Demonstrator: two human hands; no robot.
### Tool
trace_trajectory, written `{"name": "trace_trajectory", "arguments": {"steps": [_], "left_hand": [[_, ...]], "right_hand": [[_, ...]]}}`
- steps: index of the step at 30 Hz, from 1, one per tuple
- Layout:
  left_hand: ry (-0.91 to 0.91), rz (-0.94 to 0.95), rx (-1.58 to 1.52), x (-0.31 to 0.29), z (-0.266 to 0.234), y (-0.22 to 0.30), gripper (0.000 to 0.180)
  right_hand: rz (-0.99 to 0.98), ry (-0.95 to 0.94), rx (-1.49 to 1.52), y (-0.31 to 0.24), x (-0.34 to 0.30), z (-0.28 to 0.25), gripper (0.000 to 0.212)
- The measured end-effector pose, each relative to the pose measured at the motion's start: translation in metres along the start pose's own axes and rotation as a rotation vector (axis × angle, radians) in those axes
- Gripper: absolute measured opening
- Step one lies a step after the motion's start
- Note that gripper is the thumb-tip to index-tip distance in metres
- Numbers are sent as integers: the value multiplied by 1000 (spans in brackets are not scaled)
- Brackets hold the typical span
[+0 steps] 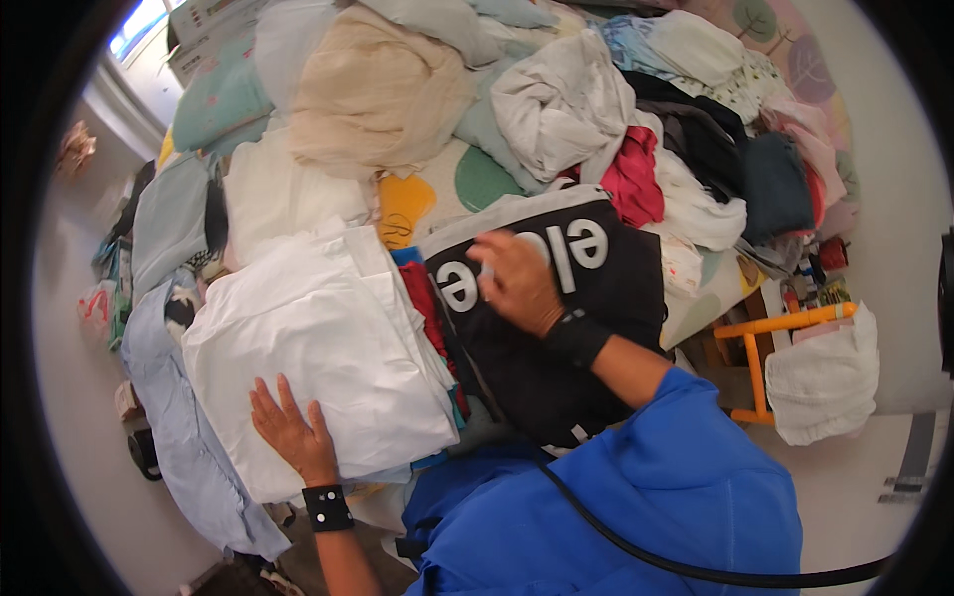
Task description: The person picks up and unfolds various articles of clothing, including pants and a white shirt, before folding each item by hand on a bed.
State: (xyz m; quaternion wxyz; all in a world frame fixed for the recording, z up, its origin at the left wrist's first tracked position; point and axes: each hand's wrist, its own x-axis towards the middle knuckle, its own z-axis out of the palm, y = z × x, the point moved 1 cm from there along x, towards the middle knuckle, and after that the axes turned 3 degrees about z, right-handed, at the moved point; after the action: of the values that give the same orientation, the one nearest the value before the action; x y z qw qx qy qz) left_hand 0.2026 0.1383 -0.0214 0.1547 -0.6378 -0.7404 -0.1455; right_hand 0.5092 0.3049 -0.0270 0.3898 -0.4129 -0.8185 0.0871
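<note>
My left hand lies flat with its fingers spread on a neatly folded stack of white cloth. To its right is a black folded garment with large white letters and a grey edge along its far side. Over its left part is my right hand, slightly blurred, with fingers bent and the thumb apart. I cannot tell whether it touches the fabric. Between the two piles shows a strip of red cloth. A pale blue garment hangs at the left, beside the white stack.
Behind lie a crumpled beige cloth, a greyish-white cloth, a magenta piece and dark clothes. A patterned sheet shows between them. At the right stands an orange frame with a white towel over it.
</note>
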Motion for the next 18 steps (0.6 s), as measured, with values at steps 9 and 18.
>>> {"name": "trace_trajectory", "arguments": {"steps": [9,18], "left_hand": [[-15,-44,-8,-1,-4,7,48],[-19,-54,-15,-7,-4,2,48]], "right_hand": [[622,-33,-534,182,41,-28,55],[1002,285,642,194,71,-7,21]]}}
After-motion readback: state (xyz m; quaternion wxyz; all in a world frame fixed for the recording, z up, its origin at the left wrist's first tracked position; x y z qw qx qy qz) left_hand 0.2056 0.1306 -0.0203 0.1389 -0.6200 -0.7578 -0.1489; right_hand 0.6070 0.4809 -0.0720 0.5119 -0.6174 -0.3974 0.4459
